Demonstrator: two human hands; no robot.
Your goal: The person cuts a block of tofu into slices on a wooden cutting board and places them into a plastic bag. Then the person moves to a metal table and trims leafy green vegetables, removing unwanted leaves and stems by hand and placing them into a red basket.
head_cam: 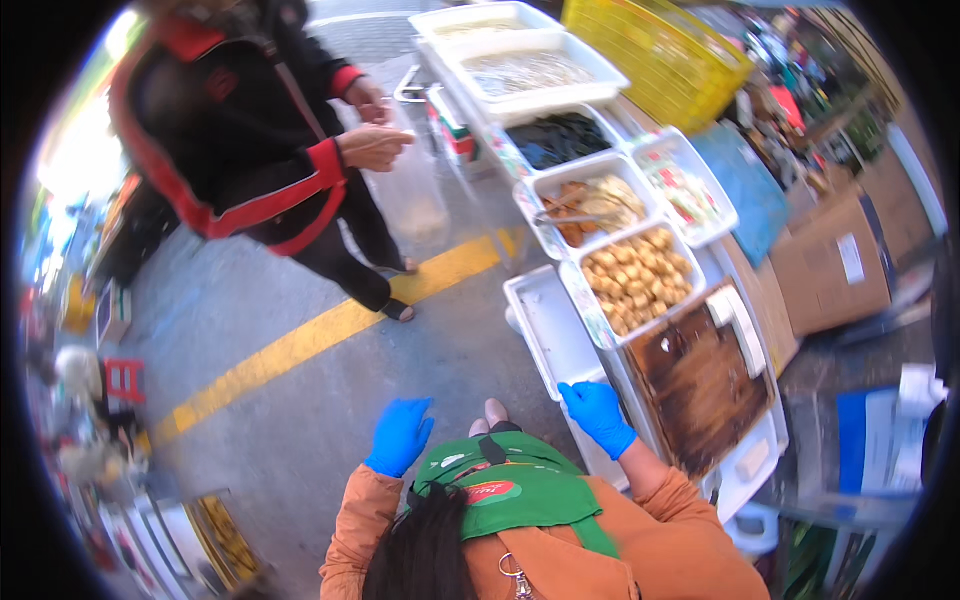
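Note:
My left hand point(400, 436), in a blue glove, hangs over the floor left of my green apron point(517, 491). Its thumb stands apart from the fingers, and I see nothing in it. My right hand point(598, 417), gloved the same way, is over a low white tray point(551, 322). Its fingers are curled, and whether they touch the tray's rim is unclear. Beside that hand is a brown, stained wooden board point(697, 382) with a white bar-like object point(739, 330) on it. Beyond lies a white tub of golden fried balls point(637, 277).
More white tubs hold flat fried pieces with tongs point(574, 217), dark strips point(559, 139) and pale strands point(525, 71). A yellow crate point(660, 56) and a cardboard box point(832, 262) stand on the right. A person point(247, 127) stands ahead, holding a clear plastic bag point(409, 184).

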